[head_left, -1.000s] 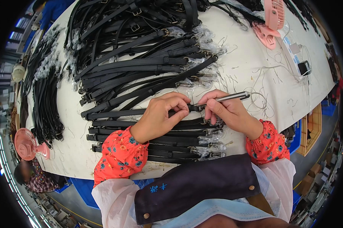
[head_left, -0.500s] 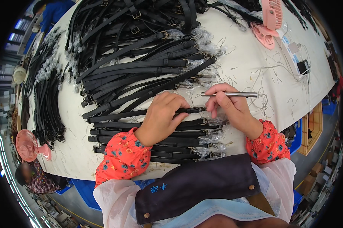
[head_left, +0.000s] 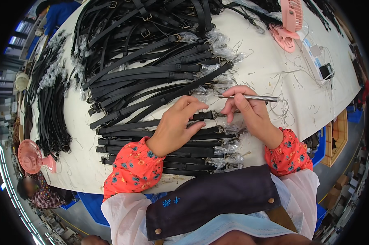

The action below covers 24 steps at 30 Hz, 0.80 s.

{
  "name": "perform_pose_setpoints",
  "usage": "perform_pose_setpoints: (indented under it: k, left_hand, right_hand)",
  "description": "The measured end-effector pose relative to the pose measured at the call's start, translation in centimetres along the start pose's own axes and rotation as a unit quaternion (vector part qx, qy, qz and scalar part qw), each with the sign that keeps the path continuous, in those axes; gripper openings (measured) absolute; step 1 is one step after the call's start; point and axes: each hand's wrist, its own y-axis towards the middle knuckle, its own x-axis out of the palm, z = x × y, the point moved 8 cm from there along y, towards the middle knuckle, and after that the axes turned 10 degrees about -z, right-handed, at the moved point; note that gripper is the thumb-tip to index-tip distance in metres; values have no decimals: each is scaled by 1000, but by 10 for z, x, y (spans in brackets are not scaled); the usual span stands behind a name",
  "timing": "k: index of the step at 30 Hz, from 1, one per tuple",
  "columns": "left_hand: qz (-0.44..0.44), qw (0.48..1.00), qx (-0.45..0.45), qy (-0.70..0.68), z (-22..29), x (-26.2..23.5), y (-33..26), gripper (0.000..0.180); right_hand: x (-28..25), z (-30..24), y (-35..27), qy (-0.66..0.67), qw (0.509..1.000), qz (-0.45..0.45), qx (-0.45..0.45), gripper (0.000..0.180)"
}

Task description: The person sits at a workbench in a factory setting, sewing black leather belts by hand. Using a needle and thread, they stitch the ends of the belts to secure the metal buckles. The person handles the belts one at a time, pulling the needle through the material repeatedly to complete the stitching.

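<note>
My left hand (head_left: 174,126) is over a row of black straps, its thumb and forefinger apart. Between them lies the end of one black strap (head_left: 209,115) with a metal clip, and the fingers do not close on it. In my right hand (head_left: 249,116) is a slim silver pen-like metal rod (head_left: 258,98), held roughly level between thumb and fingers just right of that clip. More straps (head_left: 180,150) lie side by side below my left hand, their metal ends wrapped in clear plastic (head_left: 231,148).
A tangled heap of black straps with buckles (head_left: 147,30) covers the far table. Another bundle (head_left: 51,114) lies at left. Pink fans (head_left: 292,18) (head_left: 29,156) stand at two edges. A power strip (head_left: 313,59) with cables is at right. Loose threads litter the white tabletop (head_left: 258,69).
My left thumb and forefinger have parted from the strap end they were pinching. The right hand, still with the rod, has shifted up slightly.
</note>
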Motion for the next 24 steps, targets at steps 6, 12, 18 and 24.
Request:
perform_pose_setpoints:
  k: [6, 12, 18, 24]
  left_hand:
    - [39, 990, 95, 92, 7, 5, -3, 14]
    - [19, 999, -22, -26, -17, -2, -1, 8]
    - [-5, 995, -36, -92, -24, -4, -1, 6]
    - [-35, 994, -30, -101, -21, -4, -1, 8]
  right_hand:
    - [1, 4, -1, 4, 1000, -14, 25, 34]
    - [10, 6, -1, -17, 996, -65, 64, 32]
    - [17, 6, 0, -30, 992, -84, 90, 32]
    - [18, 9, -1, -39, 990, -95, 93, 32]
